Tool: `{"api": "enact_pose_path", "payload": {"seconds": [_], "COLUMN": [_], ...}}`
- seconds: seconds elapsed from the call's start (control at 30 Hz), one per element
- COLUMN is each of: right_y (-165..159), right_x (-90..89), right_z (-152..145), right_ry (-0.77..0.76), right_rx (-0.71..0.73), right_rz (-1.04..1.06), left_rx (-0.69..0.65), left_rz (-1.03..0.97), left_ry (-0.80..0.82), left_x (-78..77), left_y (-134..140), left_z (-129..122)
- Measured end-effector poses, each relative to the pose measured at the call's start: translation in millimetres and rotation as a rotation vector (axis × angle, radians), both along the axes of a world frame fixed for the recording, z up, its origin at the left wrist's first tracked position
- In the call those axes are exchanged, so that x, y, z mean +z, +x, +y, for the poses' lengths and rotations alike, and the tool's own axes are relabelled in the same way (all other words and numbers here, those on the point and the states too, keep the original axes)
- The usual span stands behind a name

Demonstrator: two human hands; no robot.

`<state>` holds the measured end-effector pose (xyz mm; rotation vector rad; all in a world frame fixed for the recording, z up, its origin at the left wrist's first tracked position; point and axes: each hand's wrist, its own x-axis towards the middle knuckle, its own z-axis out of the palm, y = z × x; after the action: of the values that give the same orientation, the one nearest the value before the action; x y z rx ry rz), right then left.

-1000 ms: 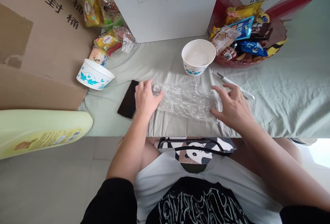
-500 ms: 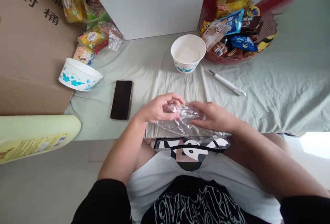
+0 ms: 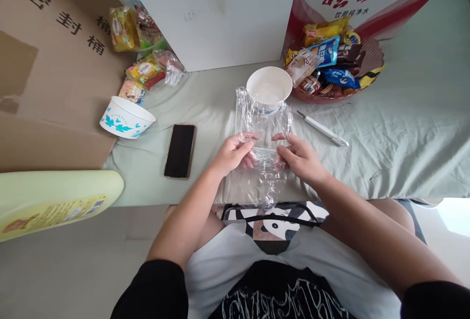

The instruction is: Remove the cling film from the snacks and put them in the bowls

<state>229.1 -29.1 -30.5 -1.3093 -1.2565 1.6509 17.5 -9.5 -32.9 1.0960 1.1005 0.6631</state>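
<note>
A sheet of clear plastic film (image 3: 265,174) stretches between my two hands, over the table's near edge. My left hand (image 3: 237,152) pinches it on the left, thumb on top. On the right, my right hand (image 3: 296,155) grips it with thumb and fingers, the index finger extended. The film's far end spreads forward and overlaps the front of a white paper bowl (image 3: 270,84), which stands upright just beyond my hands. To the right of the film lies a white utility knife (image 3: 325,129).
A phone (image 3: 179,151) lies to my left. Behind it a second paper bowl (image 3: 127,119) leans tilted beside snack packets (image 3: 146,70) and a cardboard box (image 3: 55,79). A basket of snacks (image 3: 332,99) stands at the back right, before a white box (image 3: 220,20). A yellow-green bottle (image 3: 58,182) juts in at left.
The crumpled film has been spread out flat between my hands, its far end now reaching forward to the bowl. My head view has shifted slightly.
</note>
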Motion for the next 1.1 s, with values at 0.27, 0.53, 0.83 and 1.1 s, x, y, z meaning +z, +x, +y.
{"api": "enact_pose_path", "payload": {"seconds": [0.27, 0.53, 0.83, 1.1], "right_y": [13, 36, 35, 30], "right_x": [-4.8, -6.2, -0.8, 3.0], "right_z": [4, -2, -9, -5], "right_ry": [0.117, 0.189, 0.055, 0.035], "right_rx": [-0.180, -0.063, -0.186, -0.080], "right_rz": [0.164, 0.002, 0.149, 0.100], "left_rx": [0.011, 0.090, 0.252, 0.051], "left_rz": [-0.273, 0.078, -0.087, -0.103], "left_ry": [-0.096, 0.249, 0.244, -0.140], "left_x": [6.7, -2.9, 2.8, 9.1], "left_y": [-11, -5, 22, 21], "left_z": [7, 6, -7, -4]}}
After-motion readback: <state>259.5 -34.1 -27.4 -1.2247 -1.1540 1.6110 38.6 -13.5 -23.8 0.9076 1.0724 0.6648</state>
